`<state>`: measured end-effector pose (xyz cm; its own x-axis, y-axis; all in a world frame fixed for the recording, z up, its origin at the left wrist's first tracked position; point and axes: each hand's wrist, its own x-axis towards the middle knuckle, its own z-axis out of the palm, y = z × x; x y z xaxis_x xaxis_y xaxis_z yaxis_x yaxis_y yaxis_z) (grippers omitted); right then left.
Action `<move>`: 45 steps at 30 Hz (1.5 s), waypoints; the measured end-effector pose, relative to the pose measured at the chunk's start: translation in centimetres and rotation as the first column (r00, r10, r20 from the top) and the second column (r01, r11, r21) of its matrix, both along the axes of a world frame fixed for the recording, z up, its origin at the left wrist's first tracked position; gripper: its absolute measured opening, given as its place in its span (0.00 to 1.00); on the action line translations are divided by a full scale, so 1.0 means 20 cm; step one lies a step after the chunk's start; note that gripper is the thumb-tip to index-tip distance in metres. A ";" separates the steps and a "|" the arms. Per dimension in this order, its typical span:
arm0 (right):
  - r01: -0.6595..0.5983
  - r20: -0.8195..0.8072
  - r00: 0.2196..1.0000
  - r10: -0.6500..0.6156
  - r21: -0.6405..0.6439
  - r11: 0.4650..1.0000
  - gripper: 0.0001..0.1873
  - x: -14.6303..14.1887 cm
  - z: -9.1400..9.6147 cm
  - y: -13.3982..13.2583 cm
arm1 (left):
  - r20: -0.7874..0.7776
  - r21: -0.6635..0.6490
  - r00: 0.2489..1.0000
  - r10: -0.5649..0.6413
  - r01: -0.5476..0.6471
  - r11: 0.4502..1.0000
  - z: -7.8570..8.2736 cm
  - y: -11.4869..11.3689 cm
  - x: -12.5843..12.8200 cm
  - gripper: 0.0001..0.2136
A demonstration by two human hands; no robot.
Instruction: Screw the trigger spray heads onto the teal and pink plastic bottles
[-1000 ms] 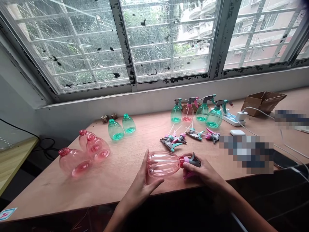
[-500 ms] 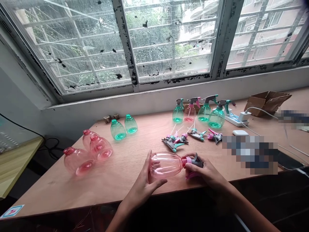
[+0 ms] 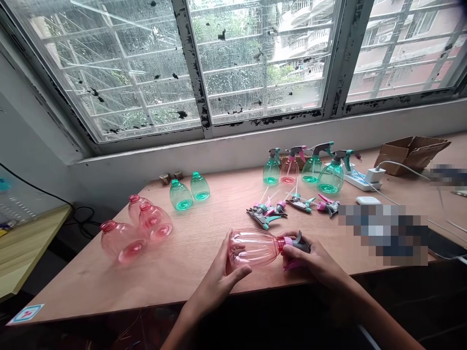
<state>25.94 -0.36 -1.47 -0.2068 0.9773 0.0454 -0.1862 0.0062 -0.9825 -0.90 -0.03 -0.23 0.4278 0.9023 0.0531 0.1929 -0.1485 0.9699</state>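
Note:
A pink see-through bottle point(image 3: 255, 248) lies on its side near the front edge of the wooden table point(image 3: 189, 253). My left hand point(image 3: 219, 279) cups its base, fingers wrapped round it. At the bottle's neck sits a grey and pink spray trigger head point(image 3: 299, 241), and my right hand point(image 3: 315, 262) is closed on it. Several loose trigger heads point(image 3: 268, 212) lie just behind.
Three empty pink bottles point(image 3: 140, 231) and two green ones point(image 3: 189, 190) stand at the left. Several finished spray bottles point(image 3: 310, 167) stand at the back, beside a power strip point(image 3: 359, 179), a cardboard box point(image 3: 412, 153) and white cables. A blurred patch sits at the right.
The view has shifted slightly. Both hands stay on the pink bottle and its trigger head, with almost no visible movement.

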 end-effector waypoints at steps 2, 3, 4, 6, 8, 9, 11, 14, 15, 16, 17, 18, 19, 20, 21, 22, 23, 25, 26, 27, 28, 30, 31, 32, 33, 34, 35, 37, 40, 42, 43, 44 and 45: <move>0.015 -0.007 1.000 -0.015 -0.003 1.000 0.21 0.00 0.00 0.00 | 0.007 0.034 1.000 0.003 -0.003 0.999 0.00 0.00 0.01 0.43; 0.023 -0.010 1.000 -0.023 -0.003 1.000 0.21 0.00 0.00 0.00 | 0.005 0.053 1.000 0.003 -0.003 0.999 0.01 0.00 0.01 0.44; 0.030 -0.012 0.999 -0.030 -0.002 1.000 0.21 0.00 0.00 0.00 | -0.001 0.066 1.000 0.002 -0.001 0.998 0.01 0.00 0.01 0.45; 0.040 -0.014 0.999 -0.040 0.001 0.999 0.21 0.00 0.00 0.00 | -0.019 0.071 1.000 -0.004 0.005 0.997 0.02 -0.01 0.02 0.45; 0.043 -0.018 0.999 -0.043 0.002 0.999 0.21 0.00 0.00 0.00 | -0.032 0.058 0.999 -0.013 0.015 0.998 0.03 -0.01 0.02 0.47; 0.041 -0.018 0.999 -0.041 -0.001 0.999 0.21 0.00 -0.01 0.00 | -0.031 0.049 0.999 -0.016 0.017 0.999 0.03 -0.02 0.02 0.48; 0.031 -0.014 0.999 -0.031 -0.005 1.000 0.21 0.00 -0.01 0.00 | -0.016 0.024 1.000 -0.015 0.016 1.000 0.03 -0.02 0.01 0.51; 0.017 0.005 1.000 -0.017 -0.005 1.000 0.21 0.00 -0.02 0.00 | 0.014 -0.003 1.000 -0.007 0.007 1.000 0.03 -0.02 0.01 0.48; 0.018 0.010 1.000 -0.018 -0.003 1.000 0.21 0.00 -0.02 0.00 | 0.018 -0.004 1.000 -0.008 0.008 1.000 0.04 -0.02 0.01 0.46; 0.020 0.012 1.000 -0.020 -0.002 1.000 0.21 0.01 -0.02 0.00 | 0.019 -0.002 1.000 -0.010 0.010 1.000 0.04 -0.02 0.01 0.45; 0.020 0.013 1.000 -0.020 -0.003 1.000 0.21 0.01 -0.03 0.00 | 0.019 0.003 1.000 -0.011 0.011 1.000 0.04 -0.02 0.01 0.44; 0.021 0.012 1.000 -0.021 -0.004 1.000 0.21 0.01 -0.03 0.00 | 0.017 0.012 1.000 -0.010 0.010 1.000 0.04 -0.02 0.01 0.43; 0.020 0.009 1.000 -0.020 -0.003 1.000 0.21 0.01 -0.03 0.00 | 0.012 0.022 1.000 -0.006 0.005 1.000 0.04 -0.02 0.01 0.43; 0.019 0.007 1.000 -0.019 -0.001 1.000 0.21 0.01 -0.03 0.00 | 0.006 0.031 1.000 0.001 -0.001 1.000 0.04 -0.02 0.01 0.42; 0.017 0.005 1.000 -0.017 0.001 1.000 0.21 0.01 -0.02 0.00 | -0.001 0.037 1.000 0.007 -0.007 0.999 0.04 -0.02 0.01 0.42; 0.015 0.005 1.000 -0.015 0.004 1.000 0.21 0.01 -0.02 0.00 | -0.008 0.039 1.000 0.012 -0.012 0.999 0.04 -0.01 0.01 0.41; 0.014 0.007 1.000 -0.014 0.008 1.000 0.21 0.01 -0.02 0.00 | -0.015 0.037 1.000 0.014 -0.013 0.999 0.03 -0.01 0.01 0.41; 0.006 0.012 1.000 -0.006 0.012 1.000 0.20 0.01 -0.02 0.00 | -0.021 0.032 1.000 0.010 -0.009 0.999 0.03 -0.01 0.00 0.39; 0.002 0.013 1.000 -0.002 0.013 1.000 0.20 0.01 -0.02 0.00 | -0.026 0.032 1.000 0.010 -0.009 0.999 0.03 -0.01 0.00 0.38; -0.001 0.011 1.000 0.001 0.016 1.000 0.20 0.01 -0.02 0.00 | -0.034 0.032 0.999 0.014 -0.013 0.999 0.03 0.00 0.00 0.38; -0.001 0.005 1.000 0.001 0.018 1.000 0.19 0.01 -0.02 0.00 | -0.044 0.036 0.999 0.022 -0.020 0.999 0.03 0.00 0.00 0.38; 0.009 -0.023 1.000 -0.008 0.013 1.000 0.18 0.00 -0.01 0.01 | -0.067 0.055 0.997 0.042 -0.039 0.998 0.03 0.00 0.00 0.38; 0.015 -0.043 0.999 -0.015 0.005 1.000 0.18 0.00 -0.01 0.01 | -0.076 0.069 0.996 0.047 -0.042 0.997 0.04 -0.01 0.01 0.39; 0.022 -0.064 0.998 -0.022 -0.004 1.000 0.18 0.00 -0.01 0.01 | -0.082 0.080 0.996 0.044 -0.037 0.996 0.04 -0.01 0.01 0.40; 0.025 -0.083 0.996 -0.026 -0.011 1.000 0.18 0.00 -0.01 0.01 | -0.085 0.087 0.996 0.034 -0.027 0.996 0.05 -0.02 0.01 0.41; 0.027 -0.095 0.995 -0.028 -0.014 1.000 0.18 0.00 -0.01 0.01 | -0.089 0.091 0.996 0.020 -0.012 0.996 0.05 -0.02 0.02 0.42; 0.027 -0.100 0.995 -0.028 -0.012 1.000 0.18 0.00 0.00 0.00 | -0.094 0.093 0.996 0.008 0.001 0.996 0.05 -0.03 0.02 0.43; 0.024 -0.094 0.995 -0.025 -0.007 1.000 0.18 0.00 0.00 0.00 | -0.109 0.102 0.994 0.005 0.006 0.995 0.05 -0.03 0.02 0.43; 0.011 -0.080 0.997 -0.011 -0.003 1.000 0.18 -0.01 0.01 -0.01 | -0.130 0.091 0.991 0.024 -0.012 0.996 0.04 -0.03 0.01 0.43; -0.002 -0.062 0.998 0.002 0.012 1.000 0.18 0.00 0.01 -0.01 | -0.132 0.078 0.991 0.037 -0.027 0.997 0.02 -0.02 0.00 0.42; -0.004 -0.050 0.999 0.005 0.020 1.000 0.17 0.00 0.00 -0.01 | -0.132 0.080 0.990 0.044 -0.034 0.996 0.01 -0.01 -0.01 0.42; -0.004 -0.038 0.999 0.005 0.026 1.000 0.18 0.00 0.00 -0.01 | -0.131 0.089 0.990 0.051 -0.040 0.995 0.01 -0.01 -0.01 0.41; -0.004 -0.028 1.000 0.005 0.030 1.000 0.18 0.00 0.00 -0.01 | -0.128 0.102 0.990 0.056 -0.043 0.994 0.00 0.00 -0.01 0.40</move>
<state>25.94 -0.47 -1.51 -0.2090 0.9746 0.0801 -0.2137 0.0344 -0.9763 -1.04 -0.07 -0.21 0.3920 0.9156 0.0895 0.3267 -0.2295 0.9168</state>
